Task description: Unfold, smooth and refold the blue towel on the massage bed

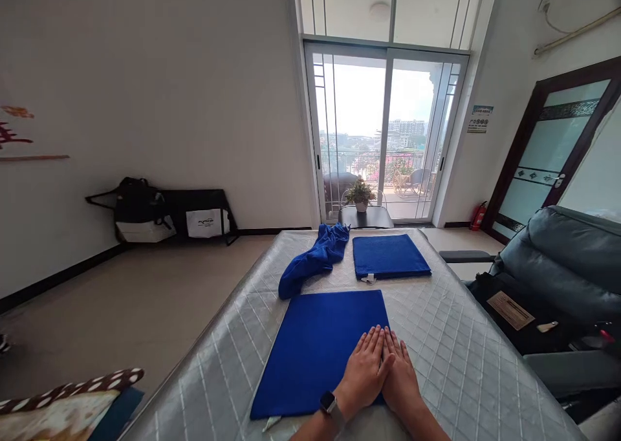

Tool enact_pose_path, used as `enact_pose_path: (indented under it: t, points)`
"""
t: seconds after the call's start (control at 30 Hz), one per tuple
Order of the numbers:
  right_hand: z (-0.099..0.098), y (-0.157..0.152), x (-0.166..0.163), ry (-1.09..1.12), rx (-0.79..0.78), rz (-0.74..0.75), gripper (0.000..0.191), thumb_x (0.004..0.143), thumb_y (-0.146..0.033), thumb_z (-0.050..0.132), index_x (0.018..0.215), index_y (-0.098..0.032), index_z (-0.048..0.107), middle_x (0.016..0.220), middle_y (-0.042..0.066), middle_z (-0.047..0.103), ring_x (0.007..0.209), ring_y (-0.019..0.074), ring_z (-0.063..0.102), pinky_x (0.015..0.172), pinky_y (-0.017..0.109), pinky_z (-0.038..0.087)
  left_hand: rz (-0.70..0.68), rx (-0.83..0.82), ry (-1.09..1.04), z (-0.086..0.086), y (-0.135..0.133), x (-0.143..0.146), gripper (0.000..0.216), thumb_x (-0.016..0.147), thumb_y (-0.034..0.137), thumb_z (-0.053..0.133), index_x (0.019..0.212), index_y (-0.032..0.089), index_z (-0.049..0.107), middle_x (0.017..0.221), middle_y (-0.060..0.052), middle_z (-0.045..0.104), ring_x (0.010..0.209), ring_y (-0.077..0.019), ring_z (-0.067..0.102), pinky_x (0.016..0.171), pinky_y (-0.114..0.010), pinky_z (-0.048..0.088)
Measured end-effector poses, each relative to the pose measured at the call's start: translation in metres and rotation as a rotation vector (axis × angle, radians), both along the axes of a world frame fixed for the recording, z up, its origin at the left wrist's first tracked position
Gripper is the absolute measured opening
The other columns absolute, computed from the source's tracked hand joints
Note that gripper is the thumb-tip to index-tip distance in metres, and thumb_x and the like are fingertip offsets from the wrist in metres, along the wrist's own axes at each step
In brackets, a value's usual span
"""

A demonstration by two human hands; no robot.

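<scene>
A blue towel (315, 347) lies flat, folded into a rectangle, on the quilted grey mattress (451, 350) in front of me. My left hand (363, 370), with a watch on its wrist, and my right hand (398, 376) rest side by side, palms down with fingers together, on the towel's near right corner. Farther back lies a neatly folded blue towel (389, 256). To its left sits a crumpled blue towel (315, 258).
A dark recliner chair (557, 279) stands close to the mattress's right edge. A small table with a potted plant (360, 195) stands beyond the far end, before glass balcony doors. Black bags (160, 215) lean on the left wall. A patterned cushion (63, 405) lies at lower left.
</scene>
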State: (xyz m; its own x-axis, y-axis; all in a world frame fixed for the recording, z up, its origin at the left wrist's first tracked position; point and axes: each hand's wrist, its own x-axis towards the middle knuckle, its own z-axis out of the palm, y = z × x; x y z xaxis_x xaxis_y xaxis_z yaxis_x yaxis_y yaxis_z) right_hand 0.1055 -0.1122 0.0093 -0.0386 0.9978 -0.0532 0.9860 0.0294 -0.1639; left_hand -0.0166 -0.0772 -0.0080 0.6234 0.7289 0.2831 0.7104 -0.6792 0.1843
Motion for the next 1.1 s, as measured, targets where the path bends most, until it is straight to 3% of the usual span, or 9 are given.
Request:
enact_pose_path:
  t: [0.17, 0.33, 0.53, 0.8, 0.97, 1.1]
  points:
    - [-0.002, 0.002, 0.0, 0.065, 0.044, -0.025, 0.06, 0.101, -0.032, 0.023, 0.158, -0.012, 0.025, 0.165, 0.006, 0.017, 0.154, 0.022, 0.013, 0.125, 0.044, 0.011, 0.094, -0.012, 0.038, -0.009, 0.003, -0.031, 0.066, 0.104, 0.054, 0.026, 0.159, 0.018, 0.021, 0.164, -0.01, 0.031, 0.152, -0.0239, 0.028, 0.121, -0.047, 0.035]
    - [-0.002, 0.002, 0.0, 0.107, 0.06, -0.041, 0.062, 0.102, -0.036, 0.021, 0.158, -0.01, 0.026, 0.165, 0.006, 0.018, 0.154, 0.0211, 0.013, 0.125, 0.044, 0.011, 0.283, -0.015, 0.086, -0.018, 0.007, -0.11, 0.068, 0.103, 0.058, 0.027, 0.157, 0.017, 0.027, 0.163, -0.01, 0.034, 0.151, -0.0251, 0.031, 0.121, -0.048, 0.035]
    - [-0.006, 0.003, 0.001, 0.082, 0.067, -0.033, 0.062, 0.102, -0.037, 0.02, 0.158, -0.01, 0.025, 0.166, 0.005, 0.017, 0.154, 0.02, 0.012, 0.126, 0.043, 0.009, 0.458, 0.034, 0.108, -0.029, -0.001, -0.199, 0.073, 0.102, 0.06, 0.027, 0.159, 0.017, 0.017, 0.164, -0.01, 0.031, 0.151, -0.0248, 0.03, 0.121, -0.048, 0.033]
    - [-0.007, 0.003, 0.0, 0.032, 0.081, -0.03, 0.064, 0.102, -0.039, 0.018, 0.159, -0.011, 0.023, 0.166, 0.004, 0.018, 0.154, 0.0187, 0.012, 0.125, 0.042, 0.011, 0.511, 0.02, 0.055, -0.031, -0.008, -0.211, 0.074, 0.102, 0.062, 0.025, 0.158, 0.014, 0.022, 0.164, -0.012, 0.032, 0.151, -0.0241, 0.031, 0.123, -0.045, 0.031]
    - [-0.005, 0.003, -0.001, 0.019, 0.059, -0.032, 0.064, 0.102, -0.04, 0.018, 0.159, -0.012, 0.022, 0.166, 0.005, 0.019, 0.154, 0.019, 0.013, 0.125, 0.042, 0.012, 0.524, 0.074, 0.008, -0.043, -0.005, -0.224, 0.072, 0.102, 0.06, 0.026, 0.159, 0.017, 0.022, 0.163, -0.013, 0.033, 0.15, -0.0252, 0.033, 0.12, -0.046, 0.035]
    - [0.0, 0.003, -0.003, -0.009, 0.042, -0.034, 0.064, 0.102, -0.04, 0.017, 0.159, -0.011, 0.021, 0.166, 0.005, 0.018, 0.154, 0.019, 0.012, 0.125, 0.042, 0.011, 0.495, 0.141, 0.035, -0.05, -0.005, -0.233, 0.065, 0.103, 0.056, 0.025, 0.157, 0.019, 0.031, 0.161, -0.013, 0.038, 0.149, -0.0263, 0.035, 0.12, -0.048, 0.034]
